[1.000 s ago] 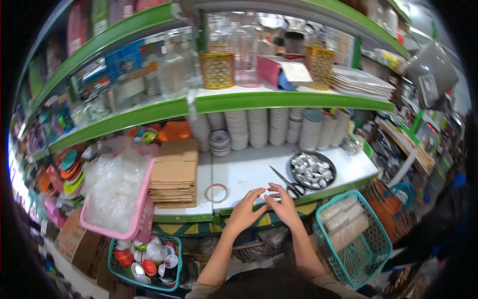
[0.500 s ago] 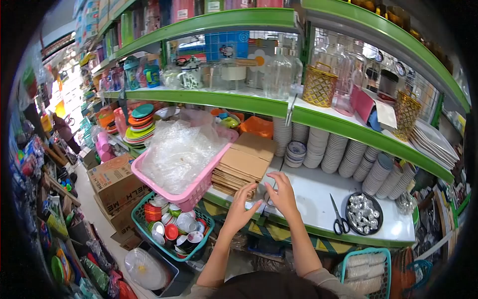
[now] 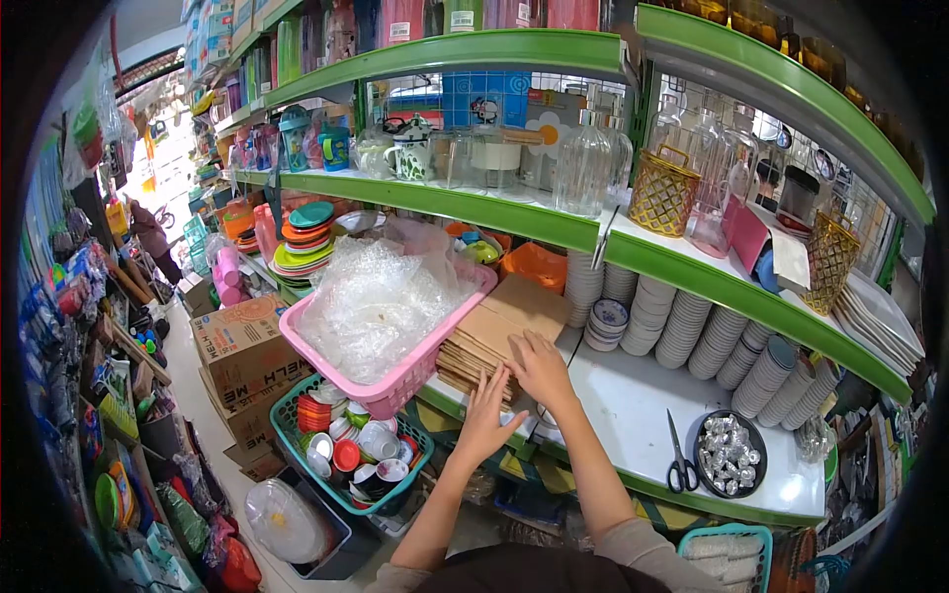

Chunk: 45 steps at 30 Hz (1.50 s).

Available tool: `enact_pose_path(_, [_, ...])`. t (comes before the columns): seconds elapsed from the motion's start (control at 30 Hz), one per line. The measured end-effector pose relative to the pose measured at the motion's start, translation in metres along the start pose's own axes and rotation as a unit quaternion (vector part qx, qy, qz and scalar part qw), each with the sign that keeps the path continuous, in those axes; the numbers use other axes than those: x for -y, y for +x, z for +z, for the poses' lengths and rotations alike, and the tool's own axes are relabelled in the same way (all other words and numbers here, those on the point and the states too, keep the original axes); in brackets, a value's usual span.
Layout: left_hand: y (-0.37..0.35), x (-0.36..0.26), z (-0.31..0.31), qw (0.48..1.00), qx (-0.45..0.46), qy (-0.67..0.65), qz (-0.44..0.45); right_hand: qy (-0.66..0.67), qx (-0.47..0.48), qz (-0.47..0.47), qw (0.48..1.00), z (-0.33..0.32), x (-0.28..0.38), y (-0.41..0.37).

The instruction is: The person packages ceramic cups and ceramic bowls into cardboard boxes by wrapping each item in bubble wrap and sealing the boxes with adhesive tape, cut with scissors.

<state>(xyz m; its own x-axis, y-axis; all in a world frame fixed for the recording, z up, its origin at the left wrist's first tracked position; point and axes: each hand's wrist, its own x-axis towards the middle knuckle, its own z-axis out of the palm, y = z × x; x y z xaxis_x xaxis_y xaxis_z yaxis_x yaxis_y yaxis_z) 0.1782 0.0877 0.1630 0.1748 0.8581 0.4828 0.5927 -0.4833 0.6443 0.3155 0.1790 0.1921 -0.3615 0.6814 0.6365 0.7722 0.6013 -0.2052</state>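
Observation:
A stack of flattened cardboard (image 3: 509, 314) lies on the white lower shelf, right beside the pink basket. My right hand (image 3: 541, 371) reaches over the stack's front right corner, its fingers spread on the top sheet. At the stack's front edge is my left hand (image 3: 486, 415), with fingers apart and their tips near the cardboard. Neither hand holds anything that I can see. Clear plastic wrap (image 3: 371, 306) fills the pink basket (image 3: 395, 393) on the left.
Black scissors (image 3: 680, 465) lie by a dark bowl (image 3: 730, 455) of small wrapped pieces. Stacked bowls (image 3: 687, 326) line the shelf's back. A teal basket (image 3: 420, 474) of small dishes stands below. Glass bottles (image 3: 590, 163) stand on the green-edged shelf above.
My right hand has come down onto the cardboard stack, and my left hand has moved close to its front edge. The view has shifted, so the shelves appear lower and farther right.

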Motion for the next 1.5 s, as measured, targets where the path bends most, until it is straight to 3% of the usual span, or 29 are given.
enact_pose_path(0.3, [0.000, -0.002, 0.005, 0.997, 0.000, 0.071, -0.015, -0.065, -0.009, -0.008, 0.998, 0.000, 0.010, 0.000])
enact_pose_path(0.5, [-0.003, -0.004, 0.005, 0.995, -0.001, 0.103, -0.011, -0.025, -0.175, -0.028, 0.984, -0.007, 0.000, 0.001])
enact_pose_path(0.67, [-0.001, -0.009, 0.008, 0.995, -0.017, 0.093, -0.014, 0.006, -0.227, -0.092, 0.969, -0.030, 0.004, -0.007])
enact_pose_path(1.0, [0.006, 0.000, 0.012, 0.982, -0.188, -0.008, -0.018, 0.040, -0.259, -0.102, 0.960, -0.058, 0.029, -0.053])
enact_pose_path(1.13, [0.010, -0.006, 0.005, 0.981, -0.158, -0.112, -0.028, 0.090, -0.295, -0.082, 0.948, -0.082, 0.047, -0.067])
enact_pose_path(1.2, [0.009, 0.004, 0.011, 0.981, -0.129, -0.137, -0.040, 0.127, -0.335, -0.047, 0.933, -0.089, 0.051, -0.078])
enact_pose_path(1.27, [0.009, 0.010, 0.021, 0.961, -0.194, -0.183, -0.066, 0.134, -0.356, -0.027, 0.925, -0.099, 0.056, -0.086])
enact_pose_path(1.37, [0.008, -0.004, 0.014, 0.962, -0.172, -0.202, -0.061, 0.173, -0.406, 0.141, 0.886, -0.103, 0.055, -0.104])
enact_pose_path(1.4, [0.008, -0.009, 0.013, 0.960, -0.164, -0.221, -0.056, 0.170, -0.408, 0.142, 0.886, -0.103, 0.053, -0.109])
enact_pose_path(1.47, [0.007, -0.022, 0.012, 0.952, -0.160, -0.257, -0.049, 0.303, -0.425, 0.257, 0.814, -0.105, 0.051, -0.116])
enact_pose_path(1.5, [0.007, -0.030, 0.012, 0.943, -0.158, -0.291, -0.043, 0.325, -0.423, 0.267, 0.803, -0.107, 0.048, -0.120])
